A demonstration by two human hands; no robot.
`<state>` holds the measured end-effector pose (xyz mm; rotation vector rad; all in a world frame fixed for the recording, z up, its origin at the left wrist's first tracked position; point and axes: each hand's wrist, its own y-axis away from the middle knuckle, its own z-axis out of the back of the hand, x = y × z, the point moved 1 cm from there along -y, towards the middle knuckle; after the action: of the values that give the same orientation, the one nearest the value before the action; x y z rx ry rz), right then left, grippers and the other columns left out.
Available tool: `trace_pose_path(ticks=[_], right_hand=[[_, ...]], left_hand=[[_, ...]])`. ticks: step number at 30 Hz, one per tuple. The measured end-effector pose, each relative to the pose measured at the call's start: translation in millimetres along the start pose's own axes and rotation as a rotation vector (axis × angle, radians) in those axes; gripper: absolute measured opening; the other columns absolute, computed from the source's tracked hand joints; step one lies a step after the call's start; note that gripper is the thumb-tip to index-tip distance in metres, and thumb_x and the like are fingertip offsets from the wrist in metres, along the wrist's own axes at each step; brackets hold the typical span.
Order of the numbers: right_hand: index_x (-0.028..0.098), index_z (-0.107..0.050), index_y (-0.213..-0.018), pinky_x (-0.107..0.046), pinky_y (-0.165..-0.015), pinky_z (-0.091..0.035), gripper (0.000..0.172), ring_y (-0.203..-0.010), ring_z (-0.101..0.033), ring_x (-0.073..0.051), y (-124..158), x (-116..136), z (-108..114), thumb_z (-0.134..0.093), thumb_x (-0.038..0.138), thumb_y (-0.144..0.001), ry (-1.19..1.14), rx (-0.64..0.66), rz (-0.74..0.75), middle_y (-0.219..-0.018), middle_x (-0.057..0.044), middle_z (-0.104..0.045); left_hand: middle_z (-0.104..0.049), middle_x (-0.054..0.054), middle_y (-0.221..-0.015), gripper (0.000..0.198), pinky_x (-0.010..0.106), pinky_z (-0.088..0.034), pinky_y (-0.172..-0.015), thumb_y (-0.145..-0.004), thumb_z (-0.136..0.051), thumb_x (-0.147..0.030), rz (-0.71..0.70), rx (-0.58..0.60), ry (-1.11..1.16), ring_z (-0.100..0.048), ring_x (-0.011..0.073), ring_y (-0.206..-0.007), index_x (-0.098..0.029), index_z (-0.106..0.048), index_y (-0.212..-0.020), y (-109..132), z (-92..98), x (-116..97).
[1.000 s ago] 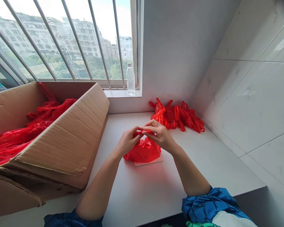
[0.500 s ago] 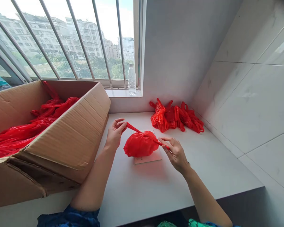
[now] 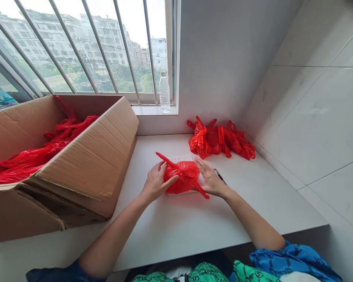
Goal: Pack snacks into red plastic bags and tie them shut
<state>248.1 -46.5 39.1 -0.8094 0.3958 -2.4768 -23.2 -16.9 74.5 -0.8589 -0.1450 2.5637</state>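
Observation:
A knotted red plastic bag (image 3: pixel 184 176) sits on the white tabletop over a sheet or booklet (image 3: pixel 176 159), with two tied ends sticking out to the upper left and lower right. My left hand (image 3: pixel 158 181) cups its left side, thumb laid across the front and fingers behind. Against the right side rests my right hand (image 3: pixel 208 178), its fingers stretched upward along the bag and its thumb partly hidden. Together the two hands hold the bag between them. A dark pen (image 3: pixel 220 176) lies just beyond my right hand.
On the left stands a large open cardboard box (image 3: pixel 88 164) with red plastic bags (image 3: pixel 44 154) inside. More knotted red bags (image 3: pixel 220 139) lie by the back wall. A clear bottle (image 3: pixel 164 93) stands on the sill of the barred window. Tiled wall borders the right side.
Both hands have let go of the bag's tied ends and moved in to cup its sides. The bag has turned slightly, and the pen and more of the paper now show.

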Motion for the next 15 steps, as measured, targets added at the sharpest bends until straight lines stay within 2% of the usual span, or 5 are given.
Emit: trace_pose_path(ticks=[2, 5, 10, 15], right_hand=[[0.025, -0.003, -0.161, -0.055, -0.122, -0.020, 0.102, -0.153, -0.019, -0.031, -26, 8, -16, -0.065, 0.055, -0.086, 0.015, 0.016, 0.106, -0.165, -0.014, -0.022], [0.026, -0.002, -0.161, -0.058, -0.121, -0.019, 0.096, -0.152, -0.023, -0.031, -50, 9, -39, -0.059, 0.056, -0.090, -0.008, 0.003, 0.058, -0.162, -0.014, -0.031], [0.025, -0.012, -0.161, -0.055, -0.122, -0.022, 0.100, -0.150, -0.027, -0.030, -50, -4, -59, -0.063, 0.065, -0.085, -0.027, 0.028, -0.032, -0.160, -0.015, -0.035], [0.022, -0.021, -0.159, -0.052, -0.123, -0.021, 0.097, -0.150, -0.027, -0.029, -46, -8, -64, -0.059, 0.071, -0.085, -0.019, 0.036, -0.047, -0.159, -0.014, -0.036]], left_hand=[[-0.047, 0.014, -0.149, 0.059, 0.052, -0.027, -0.117, -0.094, -0.049, -0.059, -0.115, -0.022, -0.118, -0.040, 0.0333, -0.139, -0.021, -0.051, -0.140, -9, -17.3, -12], [-0.044, 0.015, -0.153, 0.053, 0.051, -0.025, -0.119, -0.100, -0.040, -0.048, -0.100, -0.058, -0.187, -0.036, 0.0309, -0.145, -0.019, -0.046, -0.144, -22, -39.5, -6], [-0.040, 0.013, -0.157, 0.056, 0.050, -0.024, -0.121, -0.101, -0.035, -0.047, -0.067, -0.046, -0.187, -0.033, 0.0295, -0.147, -0.018, -0.042, -0.148, -23, -51.8, 23], [-0.039, 0.015, -0.157, 0.060, 0.050, -0.021, -0.122, -0.101, -0.034, -0.048, -0.054, -0.023, -0.187, -0.031, 0.0300, -0.148, -0.013, -0.041, -0.149, -18, -53.7, 24]])
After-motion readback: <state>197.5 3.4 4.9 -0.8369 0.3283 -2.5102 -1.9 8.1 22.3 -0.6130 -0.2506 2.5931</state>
